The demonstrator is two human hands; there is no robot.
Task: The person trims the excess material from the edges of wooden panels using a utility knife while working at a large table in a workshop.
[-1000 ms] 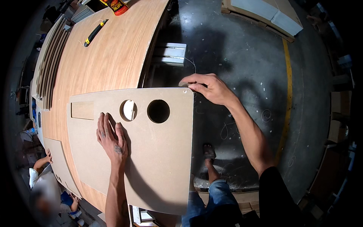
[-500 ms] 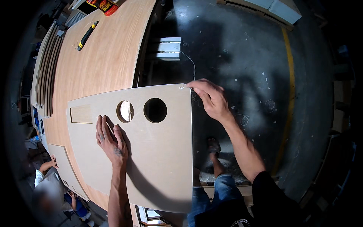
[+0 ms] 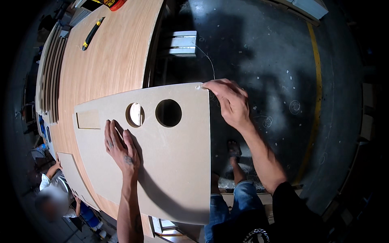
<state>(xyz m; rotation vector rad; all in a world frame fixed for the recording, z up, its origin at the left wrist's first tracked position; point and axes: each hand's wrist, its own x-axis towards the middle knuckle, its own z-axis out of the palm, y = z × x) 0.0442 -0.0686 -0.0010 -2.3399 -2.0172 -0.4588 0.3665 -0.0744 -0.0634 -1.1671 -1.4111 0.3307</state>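
A large beige board panel [image 3: 170,162] lies before me, its right part jutting past the workbench edge. It has two round holes and a rectangular cutout. My left hand [image 3: 122,150] rests flat on its face below the left hole, fingers stretched out. At the panel's far right corner, my right hand [image 3: 230,101] is closed in a pinch, fingertips against the edge. What lies between those fingertips is too small to make out. A small pale chipped-looking spot [image 3: 198,86] shows on the corner beside them.
A yellow-and-black utility knife [image 3: 92,34] and a red container [image 3: 115,4] lie on the wooden workbench top [image 3: 117,52]. Stacked boards [image 3: 52,77] line its left side. At lower left, a co-worker [image 3: 56,190] holds another panel [image 3: 77,178]. Scraps litter the floor.
My right hand stays at the panel's corner, its fingers now reaching slightly farther over it. My left hand keeps its place on the panel. The whole view has shifted slightly.
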